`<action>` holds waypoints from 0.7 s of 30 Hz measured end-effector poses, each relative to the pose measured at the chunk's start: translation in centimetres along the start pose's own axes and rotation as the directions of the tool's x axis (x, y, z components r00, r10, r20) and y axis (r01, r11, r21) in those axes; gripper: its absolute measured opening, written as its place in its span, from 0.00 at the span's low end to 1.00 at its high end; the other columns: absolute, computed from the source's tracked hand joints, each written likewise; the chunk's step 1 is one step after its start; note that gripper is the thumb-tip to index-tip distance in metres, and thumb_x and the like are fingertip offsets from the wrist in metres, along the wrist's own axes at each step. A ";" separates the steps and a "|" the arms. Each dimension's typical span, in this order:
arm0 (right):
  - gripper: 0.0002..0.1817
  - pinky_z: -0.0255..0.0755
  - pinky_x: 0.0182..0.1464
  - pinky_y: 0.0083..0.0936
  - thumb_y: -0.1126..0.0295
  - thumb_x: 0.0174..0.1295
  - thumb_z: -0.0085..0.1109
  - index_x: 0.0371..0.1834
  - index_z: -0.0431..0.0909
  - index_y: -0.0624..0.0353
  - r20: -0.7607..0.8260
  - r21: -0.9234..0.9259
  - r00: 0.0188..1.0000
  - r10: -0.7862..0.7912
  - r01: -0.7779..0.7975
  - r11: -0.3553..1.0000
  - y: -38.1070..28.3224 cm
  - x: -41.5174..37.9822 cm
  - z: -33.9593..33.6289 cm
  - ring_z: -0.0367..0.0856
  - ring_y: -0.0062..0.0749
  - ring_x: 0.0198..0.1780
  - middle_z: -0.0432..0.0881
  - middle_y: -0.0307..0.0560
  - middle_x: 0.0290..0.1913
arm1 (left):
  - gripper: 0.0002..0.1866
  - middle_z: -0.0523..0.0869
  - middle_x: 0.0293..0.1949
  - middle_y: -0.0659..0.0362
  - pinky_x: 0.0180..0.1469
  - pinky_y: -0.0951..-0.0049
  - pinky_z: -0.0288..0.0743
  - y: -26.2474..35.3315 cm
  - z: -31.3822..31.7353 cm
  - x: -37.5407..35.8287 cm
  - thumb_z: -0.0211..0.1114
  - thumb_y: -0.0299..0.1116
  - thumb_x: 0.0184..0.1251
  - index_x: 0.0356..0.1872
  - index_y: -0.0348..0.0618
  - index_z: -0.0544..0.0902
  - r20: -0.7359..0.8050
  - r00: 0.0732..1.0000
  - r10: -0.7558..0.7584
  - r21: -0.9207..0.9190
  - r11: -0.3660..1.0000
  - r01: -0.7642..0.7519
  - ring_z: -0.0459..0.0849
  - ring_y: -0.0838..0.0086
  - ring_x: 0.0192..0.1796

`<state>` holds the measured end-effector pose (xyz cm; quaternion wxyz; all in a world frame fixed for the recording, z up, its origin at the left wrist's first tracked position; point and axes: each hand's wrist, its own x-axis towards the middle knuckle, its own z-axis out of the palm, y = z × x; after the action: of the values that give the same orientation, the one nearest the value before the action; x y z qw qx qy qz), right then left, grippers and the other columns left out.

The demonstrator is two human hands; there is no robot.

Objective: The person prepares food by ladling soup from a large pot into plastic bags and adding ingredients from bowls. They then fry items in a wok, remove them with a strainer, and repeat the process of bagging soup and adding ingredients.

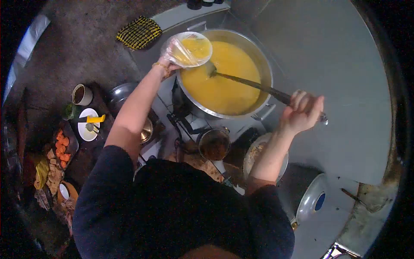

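Note:
My left hand (169,58) grips the side of a bowl (206,55) wrapped in clear plastic, with yellow broth inside. The bowl is held over the left rim of a large metal pot (268,71) full of the same yellow broth. My right hand (302,111), to the right of the pot, is closed around the long dark handle of a ladle (254,85). The ladle's head lies at the broth's surface, just right of the bowl and partly hidden by liquid.
A black-and-yellow woven pad (140,33) lies behind the bowl. Nearer me stand a small saucepan (214,144) and a pan of pale food (282,162). To the left are a white plate (88,134) with utensils, a cup (82,95) and orange pieces (63,149). A large lid (308,200) leans at right.

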<state>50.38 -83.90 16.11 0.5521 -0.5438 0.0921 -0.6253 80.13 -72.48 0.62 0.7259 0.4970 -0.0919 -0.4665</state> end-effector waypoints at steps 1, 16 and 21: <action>0.24 0.45 0.21 0.22 0.59 0.63 0.41 0.08 0.50 0.48 0.000 0.003 1.000 0.000 0.000 1.000 0.0 0.4 -0.7 0.45 0.20 0.12 0.46 0.31 0.08 | 0.40 0.76 0.52 0.60 0.40 0.71 0.79 0.4 -0.6 -0.3 0.45 0.71 0.51 0.58 0.52 0.67 -0.068 0.997 -0.022 0.014 1.000 0.023 0.79 0.72 0.48; 0.26 0.44 0.20 0.21 0.61 0.64 0.40 0.06 0.49 0.46 -0.071 0.354 0.980 -0.185 0.198 0.914 -12.1 3.3 -7.1 0.44 0.20 0.10 0.50 0.32 0.07 | 0.45 0.74 0.53 0.59 0.46 0.65 0.76 -5.2 -3.0 3.1 0.47 0.75 0.44 0.59 0.53 0.66 -0.157 0.983 -0.100 0.087 0.990 0.114 0.79 0.69 0.49; 0.25 0.44 0.20 0.21 0.61 0.64 0.40 0.06 0.50 0.47 0.091 0.446 0.971 -0.220 0.157 0.881 -13.8 2.5 -6.9 0.45 0.20 0.10 0.49 0.33 0.07 | 0.44 0.72 0.56 0.59 0.49 0.60 0.73 -4.5 1.1 2.7 0.44 0.75 0.46 0.60 0.55 0.64 -0.033 0.998 -0.062 -0.009 0.998 0.062 0.75 0.66 0.54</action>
<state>37.36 -84.08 24.69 0.6011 -0.4552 -0.1421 -0.6413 78.32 -75.55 -3.39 0.7144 0.5045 -0.0624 -0.4808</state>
